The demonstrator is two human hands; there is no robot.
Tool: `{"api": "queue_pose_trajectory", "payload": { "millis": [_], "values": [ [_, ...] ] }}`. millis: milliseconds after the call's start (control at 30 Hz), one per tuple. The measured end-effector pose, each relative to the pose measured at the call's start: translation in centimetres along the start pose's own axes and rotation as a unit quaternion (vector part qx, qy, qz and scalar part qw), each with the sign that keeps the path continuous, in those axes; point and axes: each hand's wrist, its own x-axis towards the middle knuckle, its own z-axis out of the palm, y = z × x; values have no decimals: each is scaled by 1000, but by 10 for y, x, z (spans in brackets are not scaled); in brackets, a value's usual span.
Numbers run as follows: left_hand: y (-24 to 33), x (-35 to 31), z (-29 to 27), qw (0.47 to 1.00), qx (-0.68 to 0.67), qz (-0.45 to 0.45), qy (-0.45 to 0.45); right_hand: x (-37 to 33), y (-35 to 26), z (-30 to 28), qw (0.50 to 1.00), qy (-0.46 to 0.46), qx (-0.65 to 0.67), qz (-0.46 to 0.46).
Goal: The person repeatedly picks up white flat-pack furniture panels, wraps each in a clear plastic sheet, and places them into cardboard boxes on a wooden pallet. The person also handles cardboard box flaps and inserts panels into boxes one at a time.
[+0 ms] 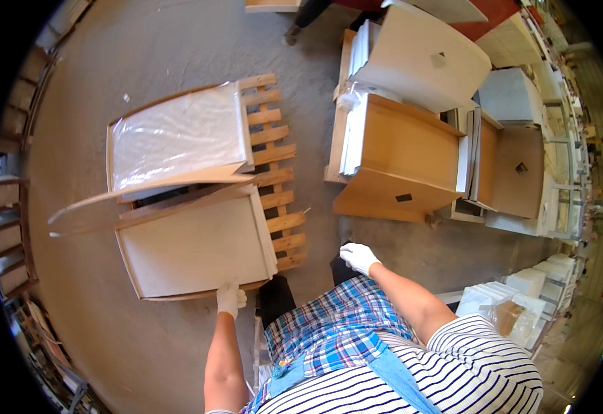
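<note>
My left hand (230, 301), in a white glove, is closed at the near rim of a shallow cardboard box (198, 243), its fingers curled by the edge. A flat pale panel or sheet fills this box, which lies on a wooden pallet (284, 222). My right hand (359, 258), gloved in white too, hangs in front of my right thigh with its fingers curled together. Whatever it may hold is hidden. Beyond the near box lies a second box (177, 134) covered in clear plastic film, with a bent cardboard flap (156, 185) standing up between the two.
On the right, another pallet (339, 117) carries opened brown cartons (412, 141) and white panels. A person's dark-clad leg (308, 15) shows at the top. Wrapped white stacks (498, 303) stand at the lower right, and racks (12, 207) run along the left.
</note>
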Motion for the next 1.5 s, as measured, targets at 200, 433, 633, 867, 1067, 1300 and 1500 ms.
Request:
{"api": "queue_pose_trajectory", "payload": {
  "millis": [200,433,633,867,1067,1300,1500],
  "values": [
    [-7,39,194,973,216,36,-69,3,100,-84,959,38,278,48],
    [84,87,471,812,487,320,35,-60,277,-128,839,105,473,247],
    [121,221,573,741,531,405,70,-127,395,-54,807,141,452,353],
    [120,257,627,863,423,274,18,-151,388,-25,874,105,336,334],
    [112,187,624,877,436,203,0,-140,380,-20,871,153,368,286],
    [120,4,619,862,431,229,-136,-141,341,-57,879,247,363,185],
    [121,-102,563,907,345,205,-128,-157,316,-52,854,293,411,123]
  ]
}}
